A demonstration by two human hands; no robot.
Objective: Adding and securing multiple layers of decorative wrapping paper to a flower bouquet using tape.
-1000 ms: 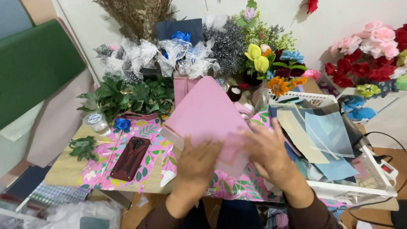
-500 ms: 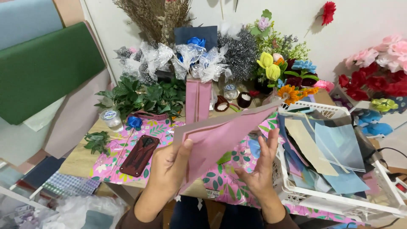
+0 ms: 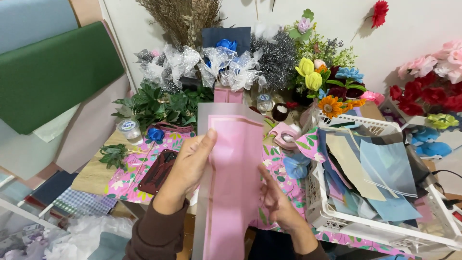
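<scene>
Left hand pinches the upright pink wrapping sheet by its edge; right hand grips it lower.

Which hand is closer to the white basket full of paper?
The right hand. It sits at the right edge of the pink paper, just left of the white basket. The left hand grips the paper's far edge, farther from the basket.
</scene>
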